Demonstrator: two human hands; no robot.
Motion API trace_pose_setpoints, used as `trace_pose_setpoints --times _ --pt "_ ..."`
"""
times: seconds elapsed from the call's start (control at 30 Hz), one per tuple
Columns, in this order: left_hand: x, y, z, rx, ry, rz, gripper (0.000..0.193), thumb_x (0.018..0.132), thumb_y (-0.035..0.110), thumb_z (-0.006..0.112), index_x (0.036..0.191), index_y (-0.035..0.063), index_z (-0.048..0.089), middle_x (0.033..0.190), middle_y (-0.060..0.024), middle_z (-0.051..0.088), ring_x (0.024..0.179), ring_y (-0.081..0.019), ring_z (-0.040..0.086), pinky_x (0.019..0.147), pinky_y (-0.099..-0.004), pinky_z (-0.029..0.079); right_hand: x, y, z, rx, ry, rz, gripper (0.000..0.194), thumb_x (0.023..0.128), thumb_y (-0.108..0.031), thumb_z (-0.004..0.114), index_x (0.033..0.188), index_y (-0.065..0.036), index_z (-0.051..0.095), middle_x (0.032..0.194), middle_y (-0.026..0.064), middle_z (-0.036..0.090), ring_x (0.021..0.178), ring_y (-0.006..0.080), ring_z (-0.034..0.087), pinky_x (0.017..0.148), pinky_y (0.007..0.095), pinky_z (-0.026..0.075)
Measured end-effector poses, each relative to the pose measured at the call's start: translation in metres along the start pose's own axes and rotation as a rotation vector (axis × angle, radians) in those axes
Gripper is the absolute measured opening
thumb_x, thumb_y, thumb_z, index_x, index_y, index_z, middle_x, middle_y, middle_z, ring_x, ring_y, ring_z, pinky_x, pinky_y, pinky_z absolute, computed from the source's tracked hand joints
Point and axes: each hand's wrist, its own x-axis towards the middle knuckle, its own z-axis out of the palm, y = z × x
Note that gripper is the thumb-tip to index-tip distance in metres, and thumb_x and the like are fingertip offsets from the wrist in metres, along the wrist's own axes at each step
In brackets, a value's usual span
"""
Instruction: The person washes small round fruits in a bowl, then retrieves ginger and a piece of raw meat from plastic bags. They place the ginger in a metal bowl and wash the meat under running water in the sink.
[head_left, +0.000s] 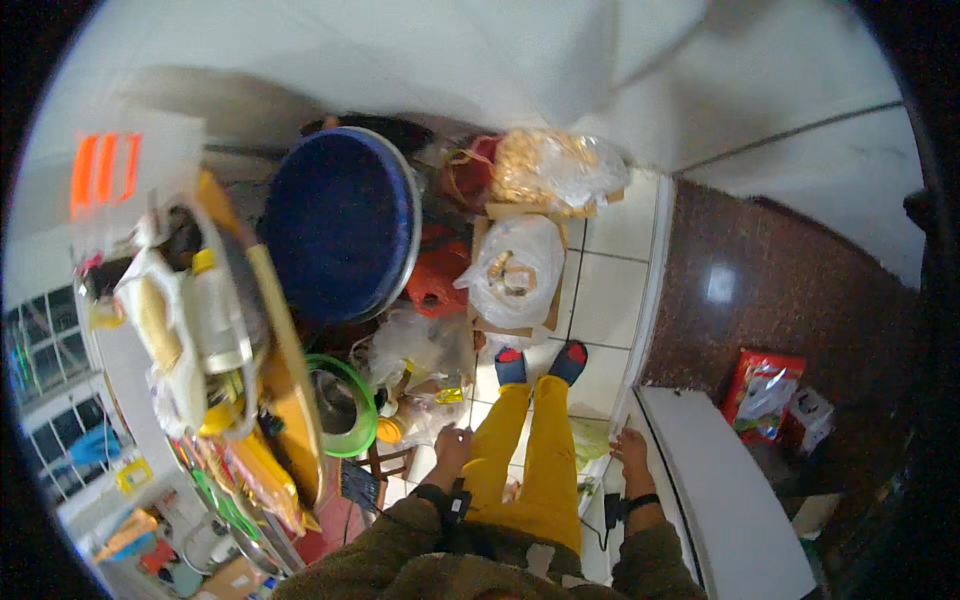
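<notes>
My left hand (453, 448) hangs beside my left thigh with fingers loosely bent, and I see nothing in it. Nearest to it are a jar with an orange lid (390, 430) and clear plastic bags (420, 345). My right hand (631, 450) is at the edge of a white panel (724, 487), fingers bent; whether they grip that edge cannot be made out. Pale green leafy stuff (590, 442), perhaps in a bag, lies just left of that hand. Ahead of my feet, a white plastic bag (517, 300) with food inside sits in a cardboard box (478, 319).
A large blue round lid or tub (337, 225) stands left, above a green basin (367, 412). Bottles and bags crowd a yellow-edged table (289, 360). A bag of tan food pieces (525, 161) sits by the wall. Right, a red box (757, 390) rests on a brown surface (697, 330).
</notes>
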Motion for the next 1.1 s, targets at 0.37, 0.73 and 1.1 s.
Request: trace_pose_setpoints --times 0.37,0.73,1.1 --pt "-0.106 0.04 -0.075 -0.12 0.383 0.423 0.049 0.08 0.015 0.068 0.127 0.0134 0.056 0.122 -0.0155 0.06 0.117 -0.0335 0.055 0.107 -0.0454 0.036 -0.184 -0.076 0.125 -0.716 -0.035 -0.363 0.034 0.095 -0.018 0.06 0.125 -0.003 0.053 0.108 0.0087 0.06 0.082 0.0222 0.066 0.066 0.0351 0.055" --pt "-0.367 -0.195 0.001 -0.109 0.468 -0.506 0.048 0.073 0.029 0.072 0.118 0.015 0.067 0.132 -0.0181 0.056 0.122 -0.0355 0.052 0.102 -0.0445 0.044 -0.149 -0.235 0.235 -0.538 -0.921 -0.139 0.041 0.086 -0.011 0.072 0.123 -0.005 0.057 0.1 0.0105 0.063 0.07 0.0205 0.064 0.057 0.0322 0.054" --pt "-0.538 -0.161 0.187 -0.501 0.563 -0.954 0.03 0.082 0.031 0.061 0.077 0.0051 0.074 0.077 -0.0162 0.069 0.076 -0.0362 0.066 0.074 -0.045 0.053 -0.237 -0.153 0.429 -1.537 -0.559 -0.36 0.03 0.096 -0.02 0.056 0.123 -0.009 0.055 0.099 0.0097 0.066 0.083 0.0213 0.067 0.066 0.0337 0.056"
